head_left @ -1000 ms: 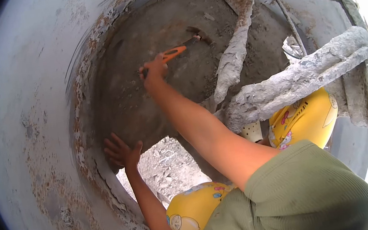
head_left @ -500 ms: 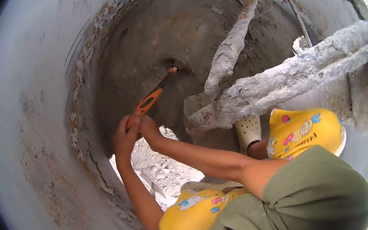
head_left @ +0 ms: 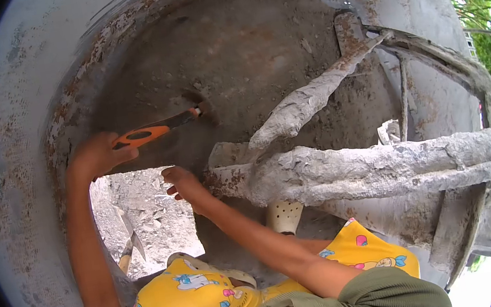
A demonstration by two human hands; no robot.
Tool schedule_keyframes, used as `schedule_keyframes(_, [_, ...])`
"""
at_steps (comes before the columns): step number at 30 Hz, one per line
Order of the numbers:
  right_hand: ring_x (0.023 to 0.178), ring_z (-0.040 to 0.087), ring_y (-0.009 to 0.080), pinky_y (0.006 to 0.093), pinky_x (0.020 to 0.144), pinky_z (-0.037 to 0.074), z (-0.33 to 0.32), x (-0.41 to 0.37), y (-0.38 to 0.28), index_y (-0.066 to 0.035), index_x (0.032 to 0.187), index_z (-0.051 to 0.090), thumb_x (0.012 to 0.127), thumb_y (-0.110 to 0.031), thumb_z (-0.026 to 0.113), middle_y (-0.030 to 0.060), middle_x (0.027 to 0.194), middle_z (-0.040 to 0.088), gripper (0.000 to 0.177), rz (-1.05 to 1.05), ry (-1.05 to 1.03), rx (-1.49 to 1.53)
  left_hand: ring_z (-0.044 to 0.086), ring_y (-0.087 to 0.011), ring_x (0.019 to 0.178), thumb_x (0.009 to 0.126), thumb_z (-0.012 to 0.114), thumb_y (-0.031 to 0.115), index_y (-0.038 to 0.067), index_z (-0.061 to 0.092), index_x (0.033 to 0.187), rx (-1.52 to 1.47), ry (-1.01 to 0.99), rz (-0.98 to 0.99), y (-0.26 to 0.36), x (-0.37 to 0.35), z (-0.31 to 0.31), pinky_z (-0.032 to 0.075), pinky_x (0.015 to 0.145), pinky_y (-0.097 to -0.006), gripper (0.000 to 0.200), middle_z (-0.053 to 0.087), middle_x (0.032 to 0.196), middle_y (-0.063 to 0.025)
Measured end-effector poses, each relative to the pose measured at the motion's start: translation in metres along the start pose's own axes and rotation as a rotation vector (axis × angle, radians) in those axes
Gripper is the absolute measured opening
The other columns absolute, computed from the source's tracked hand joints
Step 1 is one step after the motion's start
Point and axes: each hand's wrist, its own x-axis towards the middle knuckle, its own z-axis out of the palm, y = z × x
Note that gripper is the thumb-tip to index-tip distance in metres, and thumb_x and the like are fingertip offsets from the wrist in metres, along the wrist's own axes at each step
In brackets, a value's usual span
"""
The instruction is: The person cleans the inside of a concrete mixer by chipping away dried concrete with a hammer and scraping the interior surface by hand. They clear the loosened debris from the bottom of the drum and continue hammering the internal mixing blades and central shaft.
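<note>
My left hand (head_left: 95, 157) is closed around the orange and black handle of a hammer (head_left: 150, 132). The hammer's head, blurred, lies over the dusty, crusted floor (head_left: 231, 60) of a round metal drum. My right hand (head_left: 183, 185) holds nothing; its fingers are loosely bent and apart. It hovers beside a square opening (head_left: 146, 209) in the floor, near the end of a cement-caked bar (head_left: 349, 169).
Crusted mixer arms (head_left: 313, 99) cross the drum on the right. The curved grey wall (head_left: 22, 187) rises at the left. Below the opening are rubble and a pointed blade with a wooden handle (head_left: 126, 257). A cream clog (head_left: 285, 216) stands under the bar.
My right hand has come off the hammer handle and moved apart from it. My left hand has shifted left with the hammer. The head view has also shifted.
</note>
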Motion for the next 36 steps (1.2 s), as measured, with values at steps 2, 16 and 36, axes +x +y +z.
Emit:
schedule_keyframes(2, [0.069, 0.051, 0.0105, 0.0255, 0.059, 0.038, 0.002, 0.001, 0.003, -0.009, 0.099, 0.052, 0.082, -0.027, 0.047, 0.0001, 0.09, 0.054, 0.025, 0.011, -0.033, -0.01, 0.053, -0.02, 0.047, 0.07, 0.057, 0.051, 0.004, 0.06, 0.085, 0.015, -0.032, 0.189, 0.013, 0.022, -0.002, 0.041, 0.047, -0.0344, 0.05, 0.054, 0.055, -0.0093])
schedule_keyframes(16, [0.068, 0.05, 0.0111, 0.025, 0.058, 0.039, 0.013, -0.003, 0.006, -0.007, 0.101, 0.05, 0.081, -0.03, 0.049, 0.0016, 0.091, 0.054, 0.03, 0.015, -0.048, -0.053, 0.046, -0.0162, 0.033, 0.074, 0.051, 0.054, 0.004, 0.059, 0.074, 0.038, -0.231, 0.122, 0.031, 0.039, -0.008, 0.038, 0.037, -0.0319, 0.05, 0.046, 0.041, -0.0068])
schedule_keyframes(36, [0.043, 0.05, 0.0147, 0.0279, 0.041, 0.041, -0.136, -0.09, 0.037, -0.009, 0.061, 0.059, 0.07, -0.02, 0.055, 0.0045, 0.056, 0.058, 0.015, 0.634, -0.059, -0.553, 0.049, -0.0169, 0.035, 0.079, 0.045, 0.05, 0.0, 0.053, 0.063, 0.003, -0.058, 0.108, 0.086, 0.04, 0.001, 0.041, 0.039, -0.031, 0.054, 0.046, 0.043, -0.0068])
